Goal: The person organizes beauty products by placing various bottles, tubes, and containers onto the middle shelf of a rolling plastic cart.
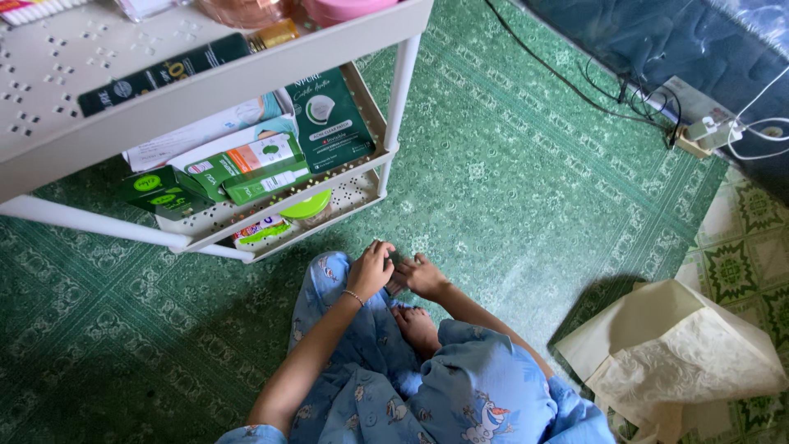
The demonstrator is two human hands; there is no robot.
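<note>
**Fingers of both hands meet on a small dark object above my lap**

Fingers on my left hand [371,270] are curled and pressed together, knuckles up, closing over the near end of a small dark object [397,277] that sits between my two hands. Fingers on my right hand [422,275] lie straighter and slightly spread, touching the same object from the other side. Whether either hand truly pinches it I cannot tell: it is mostly hidden and too small to identify.

Position: the object lies directly between the fingertips of both hands, just above my knees in the blue printed pyjamas [460,395], over the green patterned floor mat [526,197]. Its long axis cannot be read from this view. Both hands are in contact or nearly so; the left covers more of it.

Pose: left forearm runs up from the lower left, wrist bent inward, a thin bracelet [354,295] at the wrist. Right forearm comes in from the lower right, wrist flatter, palm turned down.

Surroundings: a white shelf rack [403,74] stands just ahead, its lower shelf holding green cosmetic boxes [246,168]. A cream paper bag [682,353] lies well apart on my right.
</note>
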